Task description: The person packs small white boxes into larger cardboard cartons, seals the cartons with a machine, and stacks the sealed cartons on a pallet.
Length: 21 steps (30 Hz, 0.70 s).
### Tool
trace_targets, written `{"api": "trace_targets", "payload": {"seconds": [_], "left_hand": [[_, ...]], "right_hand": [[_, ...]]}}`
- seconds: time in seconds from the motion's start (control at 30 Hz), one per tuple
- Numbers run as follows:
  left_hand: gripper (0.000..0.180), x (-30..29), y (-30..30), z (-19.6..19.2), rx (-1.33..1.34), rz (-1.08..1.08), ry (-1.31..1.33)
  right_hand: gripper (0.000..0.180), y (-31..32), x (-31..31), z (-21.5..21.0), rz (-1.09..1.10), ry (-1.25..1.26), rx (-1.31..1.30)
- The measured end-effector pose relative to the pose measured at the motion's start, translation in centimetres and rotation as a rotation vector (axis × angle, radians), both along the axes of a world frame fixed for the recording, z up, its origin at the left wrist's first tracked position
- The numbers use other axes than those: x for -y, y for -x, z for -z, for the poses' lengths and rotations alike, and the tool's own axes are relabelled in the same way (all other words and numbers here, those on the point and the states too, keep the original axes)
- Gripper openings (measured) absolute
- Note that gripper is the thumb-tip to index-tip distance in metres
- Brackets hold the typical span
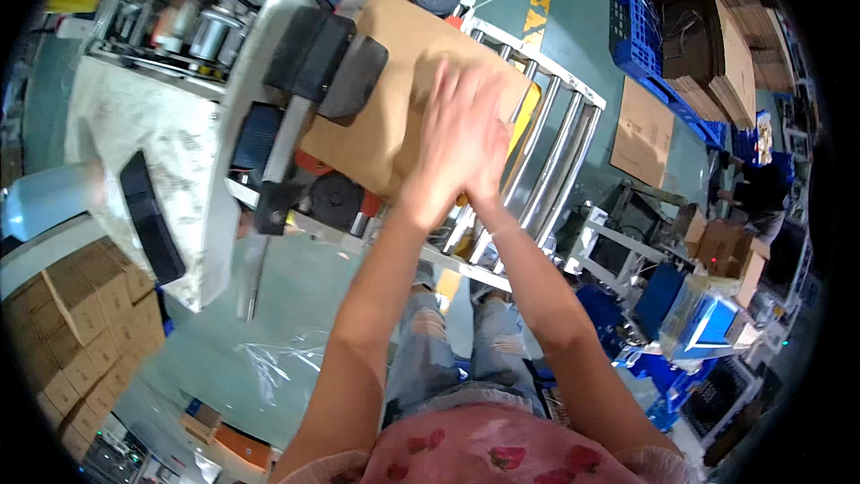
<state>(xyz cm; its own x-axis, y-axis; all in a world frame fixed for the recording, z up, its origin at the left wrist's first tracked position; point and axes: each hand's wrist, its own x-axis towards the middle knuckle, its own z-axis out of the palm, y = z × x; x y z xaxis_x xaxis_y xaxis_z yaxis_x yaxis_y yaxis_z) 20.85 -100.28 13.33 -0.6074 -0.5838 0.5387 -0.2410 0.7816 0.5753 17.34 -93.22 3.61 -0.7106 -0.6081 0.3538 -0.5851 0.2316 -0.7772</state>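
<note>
A closed brown cardboard box (pixel 394 63) lies on a roller conveyor (pixel 555 157), its left part in the entry of a white machine. My left hand (pixel 448 125) rests on the top of the box, fingers stretched out and blurred by motion. My right hand (pixel 491 157) overlaps it on the right, near the box's right edge, and looks flat too, though its fingers are partly hidden and smeared. Against the box's left part stands a dark padded block (pixel 356 79) on a metal arm. Black wheels (pixel 336 200) sit beside the box on the near side.
At the left is the machine's white panel (pixel 143 152). Stacked brown cartons (pixel 90 332) stand lower left. Flattened cardboard and a blue pallet (pixel 658 81) are at the upper right; a flat cardboard sheet (pixel 641 134) lies on the floor. Another person (pixel 757 188) works at the far right.
</note>
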Motion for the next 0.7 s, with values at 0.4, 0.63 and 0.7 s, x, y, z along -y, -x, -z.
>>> {"api": "trace_targets", "payload": {"seconds": [0.4, 0.63, 0.7], "left_hand": [[0.021, -22.7, -21.4, -4.2, 0.476, 0.462, -0.532], [0.016, -26.0, -18.5, -3.3, 0.658, 0.739, -0.369], [0.018, -27.4, -17.5, 0.4, 0.628, 0.780, -0.290]], "right_hand": [[0.031, -6.1, -15.6, -6.5, -0.545, -0.629, 0.572], [0.027, -16.1, -52.3, -2.3, -0.294, -1.273, 0.578], [0.026, -18.8, -59.2, -2.4, 0.009, -1.177, 0.707]]}}
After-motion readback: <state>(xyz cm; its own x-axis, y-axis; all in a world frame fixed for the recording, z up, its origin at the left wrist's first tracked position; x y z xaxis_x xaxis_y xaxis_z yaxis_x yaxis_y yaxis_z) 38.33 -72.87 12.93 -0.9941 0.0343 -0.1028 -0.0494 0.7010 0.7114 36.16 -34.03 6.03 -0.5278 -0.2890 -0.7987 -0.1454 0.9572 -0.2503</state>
